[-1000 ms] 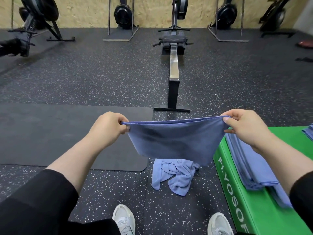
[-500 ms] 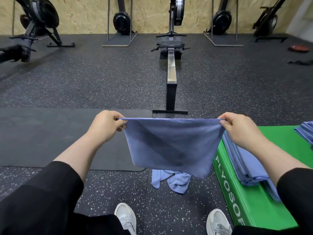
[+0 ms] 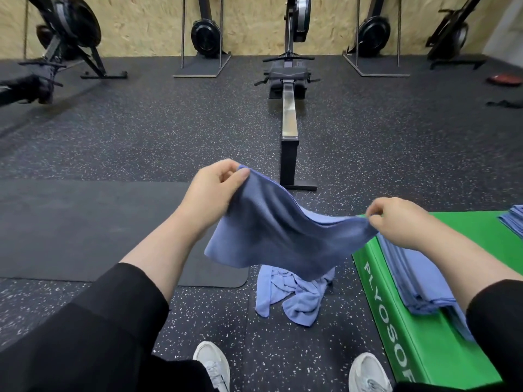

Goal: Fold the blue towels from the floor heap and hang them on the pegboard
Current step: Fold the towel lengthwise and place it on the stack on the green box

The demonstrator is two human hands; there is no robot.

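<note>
Floor heap (image 3: 294, 295): upper part hidden behind held towel (image 3: 283, 236).
Green box (image 3: 424, 349): lettering cut off below.
Folded stack (image 3: 513, 222): cropped at right edge.

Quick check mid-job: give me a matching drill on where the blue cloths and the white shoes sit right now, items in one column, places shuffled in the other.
Items:
1. blue towel stretched between both hands
2. crumpled blue towel heap
3. stack of folded blue towels
4. white sneakers

Places:
A. on the green foam plyo box
B. on the speckled floor, under the held towel
C. bottom edge of the view
D. in the air, pinched by the left hand and right hand

Pairs: 1-D, 2-B, 3-A, 4-C
</note>
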